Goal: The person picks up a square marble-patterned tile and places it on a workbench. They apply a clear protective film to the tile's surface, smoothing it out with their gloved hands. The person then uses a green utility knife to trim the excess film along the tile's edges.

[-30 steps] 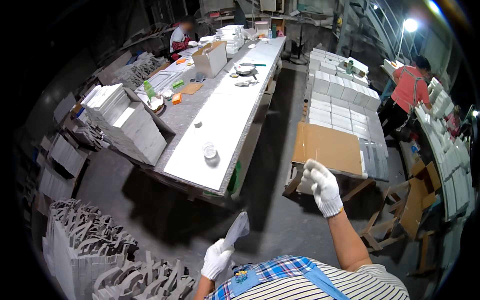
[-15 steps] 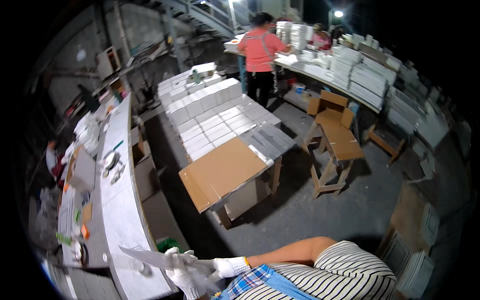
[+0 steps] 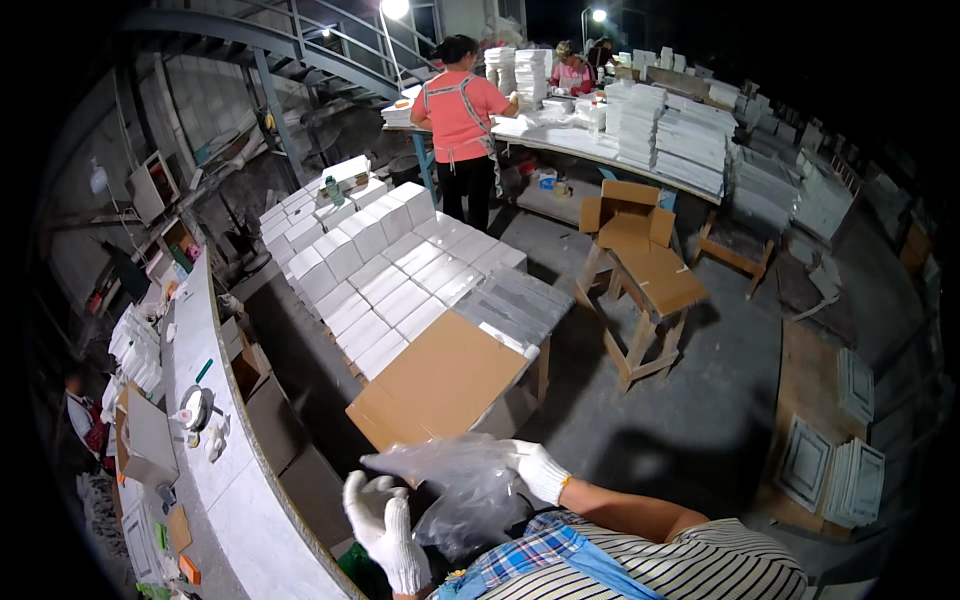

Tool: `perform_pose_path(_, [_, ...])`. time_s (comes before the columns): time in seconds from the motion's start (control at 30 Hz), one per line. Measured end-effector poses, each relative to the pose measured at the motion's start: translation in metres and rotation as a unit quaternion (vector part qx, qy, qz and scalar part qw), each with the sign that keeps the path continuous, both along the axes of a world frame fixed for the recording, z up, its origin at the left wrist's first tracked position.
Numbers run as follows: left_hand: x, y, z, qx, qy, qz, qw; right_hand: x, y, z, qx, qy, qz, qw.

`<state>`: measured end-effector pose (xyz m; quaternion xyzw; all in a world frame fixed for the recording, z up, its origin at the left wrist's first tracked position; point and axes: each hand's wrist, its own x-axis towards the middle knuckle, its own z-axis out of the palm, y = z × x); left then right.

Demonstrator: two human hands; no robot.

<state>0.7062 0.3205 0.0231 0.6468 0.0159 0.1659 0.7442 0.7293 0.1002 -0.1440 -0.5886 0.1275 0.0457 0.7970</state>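
Clear plastic bag in gloved right hand

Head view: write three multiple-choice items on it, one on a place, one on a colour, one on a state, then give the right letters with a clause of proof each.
1. Where does the brown cardboard sheet lie?
A. on the table end nearest the person, beside the white boxes
B. on the floor under the staircase
C. on the wooden stool

2. What colour are the gloves on the left hand and right hand?
A. black
B. white
C. orange

3. What is the state of the clear plastic bag?
A. lying flat on the long counter
B. hanging from a hook
C. held crumpled between both hands

Answers: 1 A, the sheet covers the near end of the box table. 2 B, both knit gloves show white. 3 C, the right hand grips its top edge and the left hand is at its lower side.
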Motion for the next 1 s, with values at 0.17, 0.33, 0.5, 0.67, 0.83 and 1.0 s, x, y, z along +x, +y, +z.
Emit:
perform_pose_path(0.17, [0.056,0.008,0.019,0.468,-0.191,-0.062,0.86,0.047,-0.03,0.023,-0.41,-0.055,0.001,0.911])
perform_pose_path(0.33, [0.118,-0.015,-0.01,0.615,-0.007,-0.161,0.772,0.111,-0.001,0.059,-0.344,-0.236,0.024,0.909])
perform_pose_path(0.5, [0.148,-0.021,-0.038,0.362,0.197,-0.231,0.881,0.152,0.022,0.102,-0.01,-0.191,0.142,0.971])
perform_pose_path(0.67, [0.19,0.004,-0.035,-0.017,0.265,-0.244,0.933,0.184,0.042,0.128,0.051,-0.148,0.16,0.975])
perform_pose_path(0.83, [0.272,0.097,-0.02,-0.036,0.244,-0.078,0.966,0.22,0.051,0.113,0.017,-0.107,0.161,0.981])
perform_pose_path(1.0, [0.369,0.338,-0.002,-0.067,0.075,0.073,0.992,0.262,0.104,0.105,-0.042,-0.014,0.123,0.991])
